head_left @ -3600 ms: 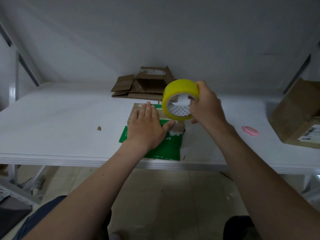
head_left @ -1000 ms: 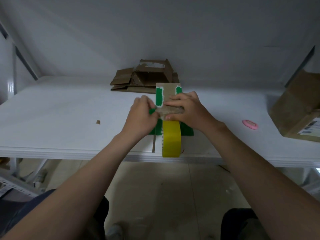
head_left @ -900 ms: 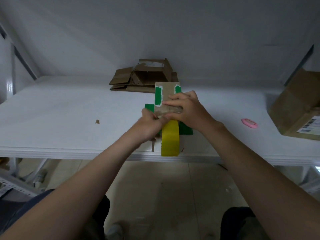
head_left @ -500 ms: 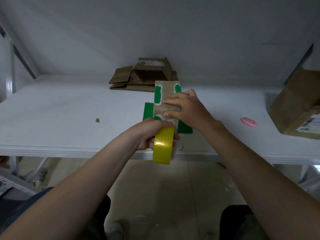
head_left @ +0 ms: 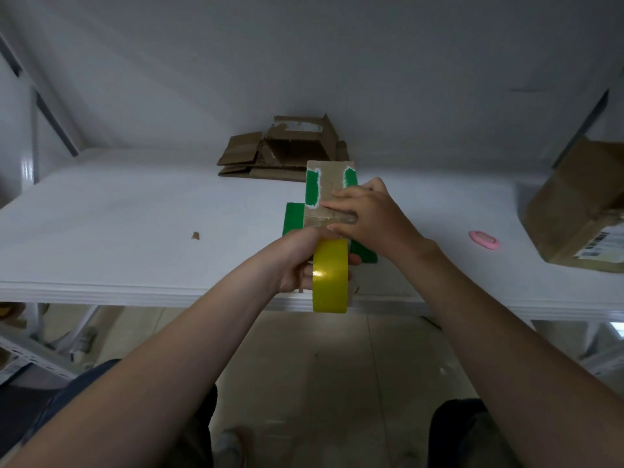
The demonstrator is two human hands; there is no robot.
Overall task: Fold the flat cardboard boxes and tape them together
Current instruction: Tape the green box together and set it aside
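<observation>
A small brown and green cardboard box [head_left: 329,184] stands on the white table [head_left: 135,231] near its front edge. My right hand [head_left: 368,217] lies over the box with straight fingers, pressing a strip of clear tape onto its top. My left hand [head_left: 300,261] grips a yellow tape roll [head_left: 330,275] just in front of the box, at the table edge. The roll stands on edge, its strip running up to the box under my right hand.
A pile of flattened and half-folded cardboard boxes [head_left: 287,150] lies at the back of the table. A large sealed carton [head_left: 577,207] sits at the right edge, a pink ring-shaped object [head_left: 483,239] beside it. A cardboard scrap [head_left: 195,235] lies at the left.
My right hand put the roll down and moved onto the box. My left hand left the box, took the roll and pulled it toward the table edge.
</observation>
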